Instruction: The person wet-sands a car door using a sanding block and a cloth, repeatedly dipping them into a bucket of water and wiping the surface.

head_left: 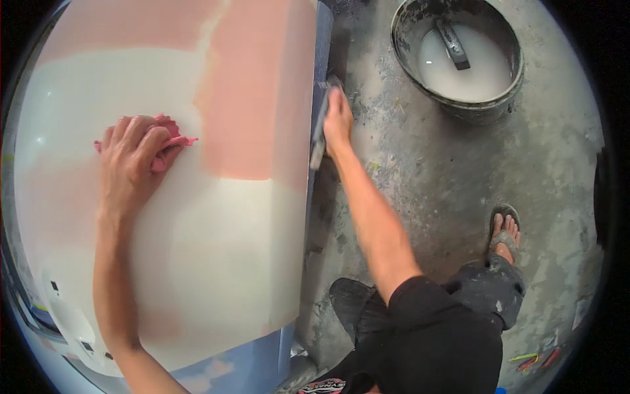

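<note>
My left hand (128,154) is closed on a crumpled pink cloth (167,125), which rests on a curved car panel (223,262) painted white with pinkish patches. At the panel's right edge, my right hand (338,125) grips a flat, grey sanding block (319,131) standing nearly on edge. Its face is turned to the panel's side, and whether it touches cannot be made out. My thumb shows along the block, slightly smeared by motion, while the other fingers are mostly hidden.
A black bucket (401,62) of cloudy whitish water stands at the far right, with a dark block (453,44) sticking out of the water. My sandalled foot (504,230) is on the stained concrete floor (420,151). Small coloured scraps (535,359) lie at the lower right.
</note>
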